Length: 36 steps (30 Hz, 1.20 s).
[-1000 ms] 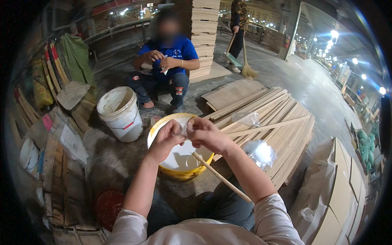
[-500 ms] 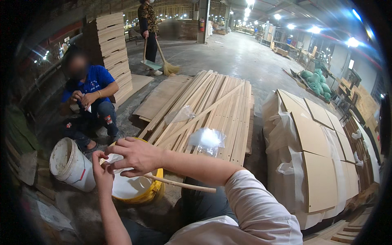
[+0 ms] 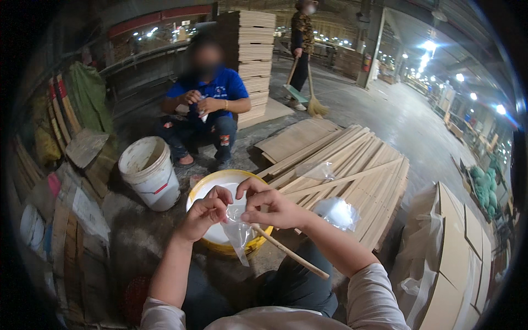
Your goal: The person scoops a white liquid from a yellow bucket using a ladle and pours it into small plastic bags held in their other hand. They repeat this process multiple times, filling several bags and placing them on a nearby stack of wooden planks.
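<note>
A small clear plastic bag (image 3: 237,235) hangs between my two hands, its lower corner pointing down. My left hand (image 3: 204,215) is closed in a pinch at the bag's left upper edge. On the other side, my right hand (image 3: 270,208) pinches the right upper edge between thumb and fingers. Both hands are over a yellow-rimmed bucket (image 3: 193,196) of white material (image 3: 215,233). A thin wooden stick (image 3: 297,257) slants from beneath my right hand toward my lap; the bag and hand hide its far end.
A dirty white bucket (image 3: 157,187) stands left of the yellow one. Across from me crouches a person in blue (image 3: 217,91). Wooden strips (image 3: 352,176) lie stacked at right, with plastic bags (image 3: 336,212) on top. Farther right are wrapped panels (image 3: 440,264); another person (image 3: 302,38) holds a broom behind.
My view has turned left. My right hand no longer reaches over my left; they are now side by side, with the bag hanging in plain sight between them.
</note>
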Tool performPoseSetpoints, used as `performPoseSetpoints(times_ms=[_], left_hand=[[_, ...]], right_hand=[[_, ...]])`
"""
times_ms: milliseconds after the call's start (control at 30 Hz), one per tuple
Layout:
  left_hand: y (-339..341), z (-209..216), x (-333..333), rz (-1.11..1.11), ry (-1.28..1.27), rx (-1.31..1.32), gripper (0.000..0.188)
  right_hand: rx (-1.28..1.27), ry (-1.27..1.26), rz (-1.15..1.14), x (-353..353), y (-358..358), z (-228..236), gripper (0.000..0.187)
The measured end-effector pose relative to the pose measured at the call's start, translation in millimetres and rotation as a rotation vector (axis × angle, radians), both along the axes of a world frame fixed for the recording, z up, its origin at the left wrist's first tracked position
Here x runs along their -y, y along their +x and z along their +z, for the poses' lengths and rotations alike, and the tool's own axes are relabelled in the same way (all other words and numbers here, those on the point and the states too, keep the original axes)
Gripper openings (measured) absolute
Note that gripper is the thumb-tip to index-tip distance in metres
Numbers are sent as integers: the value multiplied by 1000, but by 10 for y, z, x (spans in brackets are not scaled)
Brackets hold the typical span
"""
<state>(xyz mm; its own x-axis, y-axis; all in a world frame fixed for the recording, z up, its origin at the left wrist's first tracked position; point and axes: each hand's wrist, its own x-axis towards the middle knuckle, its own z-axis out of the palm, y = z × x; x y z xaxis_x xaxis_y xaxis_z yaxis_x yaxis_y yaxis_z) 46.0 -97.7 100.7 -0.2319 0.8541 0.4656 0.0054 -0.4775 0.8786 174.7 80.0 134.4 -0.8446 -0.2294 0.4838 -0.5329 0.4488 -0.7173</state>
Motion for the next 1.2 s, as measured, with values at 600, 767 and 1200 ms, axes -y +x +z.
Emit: performPoseSetpoints(times_ms=[600,767,1200], left_hand=[[-265,-320,102,56,-86,120,28],[-318,-370,285,217,-18,329,65],[-211,-631,83,603,-310,363,41]], right_hand=[[860,-285,690,373,-254,40,66],[737,-266,290,189,-327,50,76],[333,677,-71,389,-625,-348,40]])
